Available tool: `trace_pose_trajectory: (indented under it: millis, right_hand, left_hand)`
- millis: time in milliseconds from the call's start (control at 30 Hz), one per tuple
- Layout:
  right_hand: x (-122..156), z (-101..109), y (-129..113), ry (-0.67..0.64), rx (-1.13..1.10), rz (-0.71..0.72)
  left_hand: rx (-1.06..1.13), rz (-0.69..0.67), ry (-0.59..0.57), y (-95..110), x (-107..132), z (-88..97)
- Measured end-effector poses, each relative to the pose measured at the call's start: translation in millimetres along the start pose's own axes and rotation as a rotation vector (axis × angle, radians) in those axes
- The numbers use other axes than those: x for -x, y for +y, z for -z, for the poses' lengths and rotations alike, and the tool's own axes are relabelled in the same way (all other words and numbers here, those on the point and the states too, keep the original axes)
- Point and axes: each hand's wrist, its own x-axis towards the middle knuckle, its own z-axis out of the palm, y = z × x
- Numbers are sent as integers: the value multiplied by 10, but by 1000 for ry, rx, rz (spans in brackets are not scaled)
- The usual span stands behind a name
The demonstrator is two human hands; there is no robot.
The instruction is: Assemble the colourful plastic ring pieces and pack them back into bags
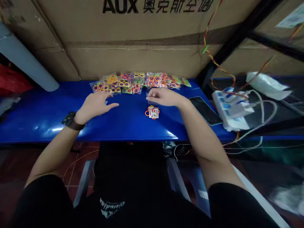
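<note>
The fingers of the left hand stand spread apart, low over the glossy blue table and holding nothing; whether their tips touch the surface I cannot tell. The fingers of the right hand curl together with nothing visible in them, just above a small clear packet of orange rings with a white label, which lies on the table between the 2 hands' reach and the back edge. Along that edge, against a cardboard box, overlapping clear plastic bags hold orange, yellow, purple and green rings. A black smartphone lies right of the right hand, near a white power strip and cables. A black watch circles the left wrist.
</note>
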Motion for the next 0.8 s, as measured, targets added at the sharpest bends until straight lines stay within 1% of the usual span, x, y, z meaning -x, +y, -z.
trace_pose_trajectory:
  millis: [100,133,200,300,367,467,567,633,700,800]
  right_hand:
    - [-18,-88,-117,-44,-33,20]
    - [-27,-121,-153,-67,-26,31]
    - [-52,-195,-217,-124,22,61]
    - [-91,-297,-281,-222,114,96]
    - [-104,-330,-301,-266,164,95]
    - [-93,-304,-305,-287,220,45]
    - [-59,-223,-294,-308,240,-16]
    - [-37,-171,-281,-335,239,-36]
    - [-24,-138,-265,-349,234,-40]
    - [-23,-121,-226,-331,216,-27]
  left_hand:
    - [-72,73,-44,-350,177,-94]
    - [-81,83,-50,-421,231,-120]
    - [-82,90,-45,-480,322,-165]
    - [-55,86,-5,-424,404,-223]
    - [-29,79,24,-365,424,-269]
    - [-6,45,76,-310,424,-344]
    - [-31,5,143,-264,421,-376]
    - [-41,-17,202,-219,426,-351]
    - [-31,-43,289,-161,437,-293]
    - [14,-96,431,-66,440,-195]
